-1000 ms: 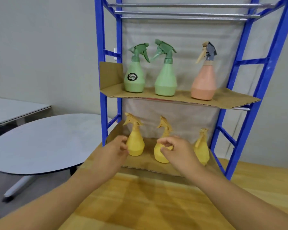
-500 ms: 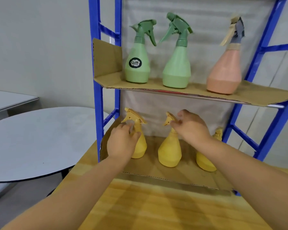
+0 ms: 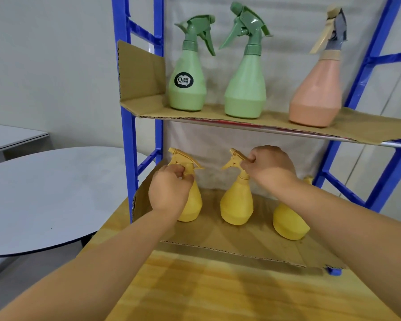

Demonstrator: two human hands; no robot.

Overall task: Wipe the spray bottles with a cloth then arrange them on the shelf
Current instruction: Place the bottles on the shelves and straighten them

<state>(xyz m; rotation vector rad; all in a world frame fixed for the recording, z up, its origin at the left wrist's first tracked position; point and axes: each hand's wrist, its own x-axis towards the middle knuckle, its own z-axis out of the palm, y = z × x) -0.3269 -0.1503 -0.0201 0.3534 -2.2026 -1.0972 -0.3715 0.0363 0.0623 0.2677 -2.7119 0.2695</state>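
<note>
Blue rack (image 3: 127,158), bottom tier: left hand (image 3: 169,193) grips left yellow spray bottle (image 3: 193,206), right hand (image 3: 271,167) pinches middle yellow spray bottle (image 3: 236,205). No cloth in view; wiping likely pending.

This looks like a plain office or meeting room set up as a makeshift test space, not a home or shop. The walls (image 3: 51,66) are bare and pale grey. A round grey table (image 3: 44,200) and a rectangular one (image 3: 9,137) stand to the left. A blue metal rack (image 3: 125,126) sits on a wooden surface (image 3: 218,293), lined with rough cardboard (image 3: 252,242), backed by a white sheet (image 3: 287,31) and holding only spray bottles (image 3: 245,89).
</note>
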